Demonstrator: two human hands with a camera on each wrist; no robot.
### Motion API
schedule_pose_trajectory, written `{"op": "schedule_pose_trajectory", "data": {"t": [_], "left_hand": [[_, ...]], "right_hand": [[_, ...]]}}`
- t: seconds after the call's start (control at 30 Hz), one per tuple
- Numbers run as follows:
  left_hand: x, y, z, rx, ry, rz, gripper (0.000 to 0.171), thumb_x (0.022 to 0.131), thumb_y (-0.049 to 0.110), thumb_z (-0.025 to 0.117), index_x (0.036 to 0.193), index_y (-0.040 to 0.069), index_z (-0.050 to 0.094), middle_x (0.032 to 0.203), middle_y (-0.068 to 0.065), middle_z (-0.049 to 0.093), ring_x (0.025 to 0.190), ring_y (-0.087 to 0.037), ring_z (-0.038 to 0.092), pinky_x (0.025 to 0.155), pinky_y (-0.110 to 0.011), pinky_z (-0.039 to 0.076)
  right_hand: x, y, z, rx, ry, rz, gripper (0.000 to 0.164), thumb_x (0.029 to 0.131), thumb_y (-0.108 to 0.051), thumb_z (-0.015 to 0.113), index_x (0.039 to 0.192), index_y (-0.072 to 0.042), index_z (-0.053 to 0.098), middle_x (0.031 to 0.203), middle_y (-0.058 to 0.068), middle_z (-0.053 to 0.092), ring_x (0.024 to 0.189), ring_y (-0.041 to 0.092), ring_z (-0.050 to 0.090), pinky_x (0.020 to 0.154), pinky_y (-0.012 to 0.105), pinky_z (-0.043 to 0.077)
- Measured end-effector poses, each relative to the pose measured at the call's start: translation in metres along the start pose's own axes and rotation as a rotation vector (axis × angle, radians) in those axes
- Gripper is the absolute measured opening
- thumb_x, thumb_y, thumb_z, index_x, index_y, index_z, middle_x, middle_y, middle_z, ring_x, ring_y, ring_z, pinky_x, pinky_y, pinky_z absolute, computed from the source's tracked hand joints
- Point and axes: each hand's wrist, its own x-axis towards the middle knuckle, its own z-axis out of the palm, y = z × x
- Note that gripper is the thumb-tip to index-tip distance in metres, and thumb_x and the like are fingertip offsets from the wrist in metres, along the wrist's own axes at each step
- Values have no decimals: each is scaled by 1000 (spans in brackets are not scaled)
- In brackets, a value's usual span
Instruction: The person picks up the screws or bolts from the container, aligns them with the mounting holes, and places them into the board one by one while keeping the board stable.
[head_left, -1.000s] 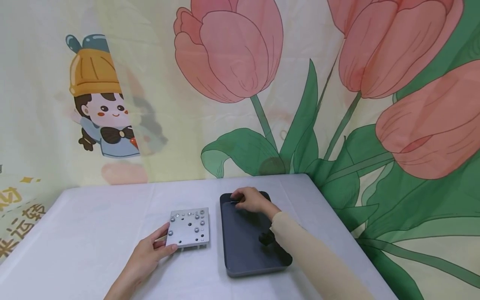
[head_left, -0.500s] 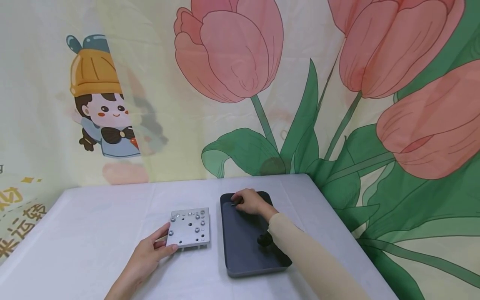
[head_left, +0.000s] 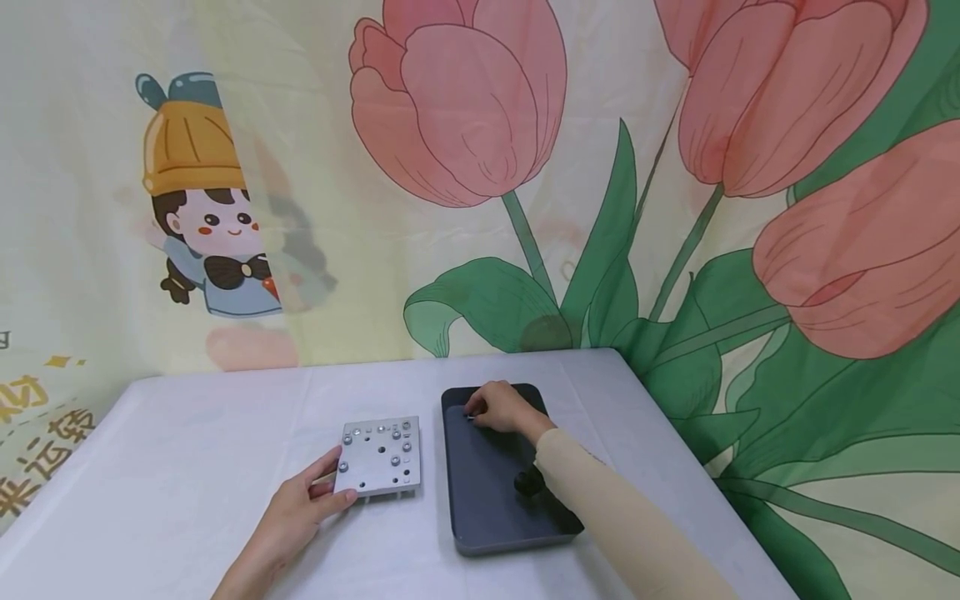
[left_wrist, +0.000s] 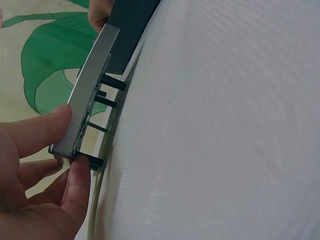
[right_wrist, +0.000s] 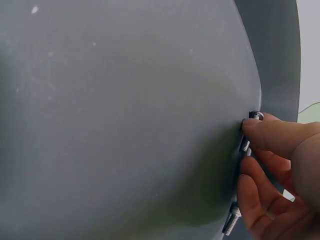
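My left hand [head_left: 300,508] grips the lower left corner of a square silver metal plate [head_left: 371,475], with the thumb along its near edge. Screw heads and several dark holes dot its top face. In the left wrist view, threaded screw shanks [left_wrist: 114,82] stick out of its underside, close over the white cloth. My right hand [head_left: 501,406] is down at the far end of a dark grey tray [head_left: 480,508]. Its thumb and forefinger pinch a small socket-head screw [right_wrist: 256,115] in the right wrist view. Below those fingers another screw [right_wrist: 231,220] lies by the tray wall.
White cloth [head_left: 217,467] covers the table, which ends at a printed tulip curtain [head_left: 360,325] behind. A black rounded object [head_left: 529,481] shows below the right sleeve [head_left: 600,483], over the tray. The tray's raised rim stands around the right hand.
My right hand has shifted slightly toward the near side within the tray's far end, and a small shiny bit shows at its fingertips. The left hand and the plate stay in place.
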Motion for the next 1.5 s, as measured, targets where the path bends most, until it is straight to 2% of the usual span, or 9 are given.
{"op": "schedule_pose_trajectory", "data": {"t": [0.3, 0.57, 0.77, 1.0, 1.5], "left_hand": [[0, 1, 1, -9, -1, 2, 91, 90, 25, 87, 166, 12, 38, 162, -24, 47, 126, -29, 60, 84, -24, 56], [0, 1, 1, -14, -6, 3, 90, 91, 22, 86, 166, 12, 37, 161, -23, 47, 124, -27, 59, 83, -20, 56], [0, 1, 1, -15, -7, 3, 90, 91, 22, 87, 166, 12, 37, 161, -24, 47, 124, -27, 59, 83, -21, 56], [-1, 0, 1, -17, -5, -5, 91, 91, 23, 87, 166, 12, 37, 162, -24, 46, 124, -27, 60, 83, -22, 56], [0, -1, 1, -21, -7, 8, 91, 90, 23, 87, 166, 12, 37, 162, -25, 45, 123, -26, 61, 85, -23, 57]], "right_hand": [[1, -3, -2, -55, -5, 31, 18, 97, -7, 76, 113, -10, 82, 95, 0, 76, 81, 12, 61, 80, 31, 54], [0, -2, 1, -78, 8, -28, 11, 97, -8, 76, 105, -13, 81, 90, -1, 73, 81, 12, 62, 79, 32, 55], [-3, 1, 1, -41, 33, -51, 8, 98, -7, 75, 103, -13, 78, 90, -2, 72, 82, 12, 62, 84, 35, 54], [-4, 2, 0, 55, 61, -59, 7, 100, -8, 74, 106, -12, 75, 93, -3, 72, 84, 11, 62, 81, 33, 53], [-7, -6, -3, 165, 129, -95, 7, 101, -8, 74, 106, -13, 72, 96, -4, 72, 87, 10, 64, 81, 31, 54]]}}
